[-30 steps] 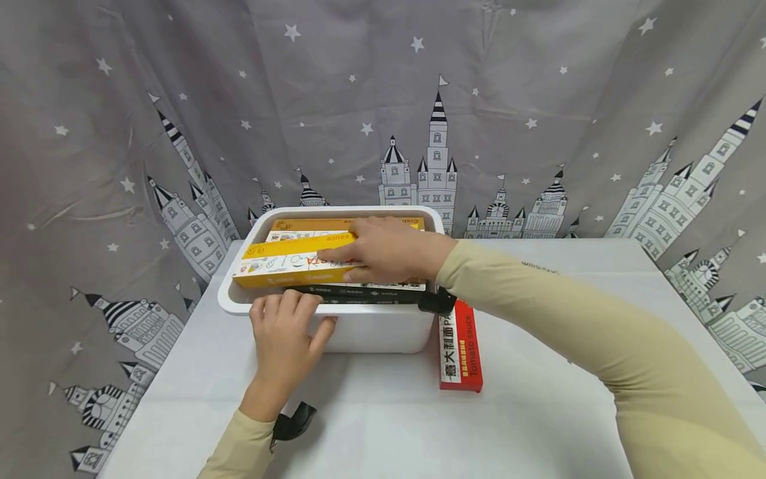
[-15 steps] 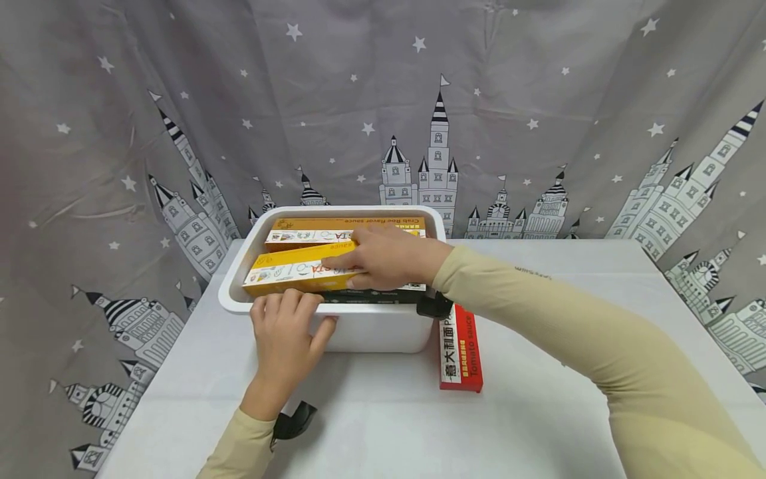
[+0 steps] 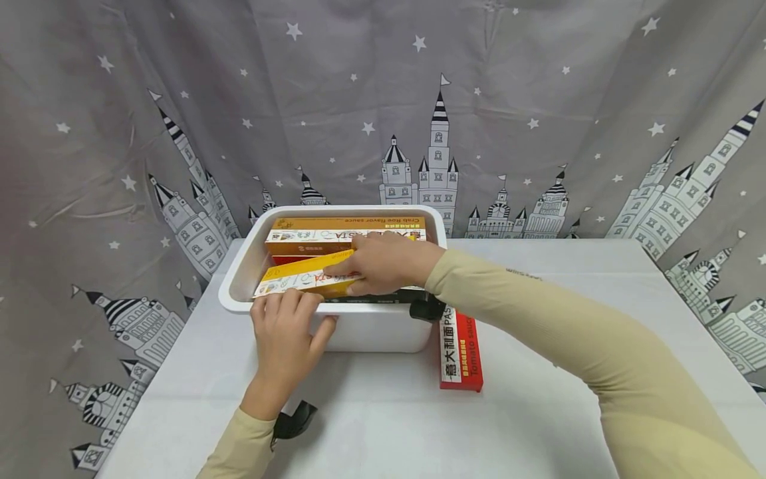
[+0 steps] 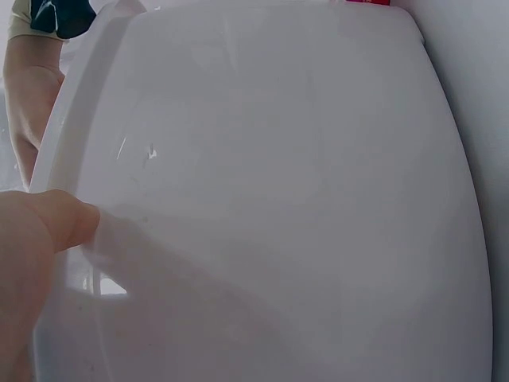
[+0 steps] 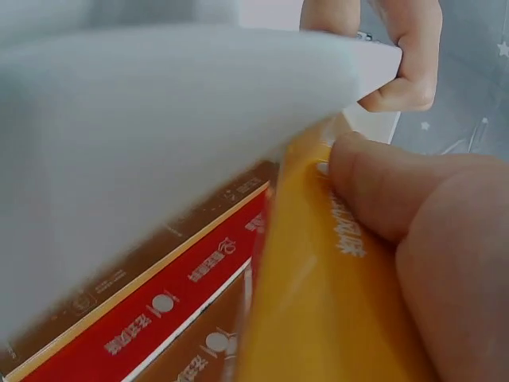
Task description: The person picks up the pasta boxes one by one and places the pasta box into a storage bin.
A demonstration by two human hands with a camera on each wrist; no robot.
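Note:
A white plastic bin (image 3: 371, 332) stands on the table with several pasta boxes inside. My left hand (image 3: 284, 339) grips its front rim, fingers over the edge and thumb against the outer wall. Inside the bin, my right hand (image 3: 391, 263) holds a yellow pasta box (image 3: 293, 278), which slants with its left end near the front wall. In the right wrist view, the thumb (image 5: 374, 183) presses on the side of this box. Behind it lies a brown crab roe sauce pasta box (image 3: 299, 235), with a red box (image 3: 293, 260) beneath. A black box (image 3: 383, 297) shows along the front wall.
On the white table (image 3: 383, 426), a red tomato sauce pasta box (image 3: 461, 352) lies at the bin's right front corner, partly beneath my right wrist in view. A grey curtain (image 3: 335, 86) with castles and stars hangs behind the table.
My right hand has brought the yellow box toward the front wall and lower into the bin. More of the brown box and the red one below it now shows. My left hand stays put.

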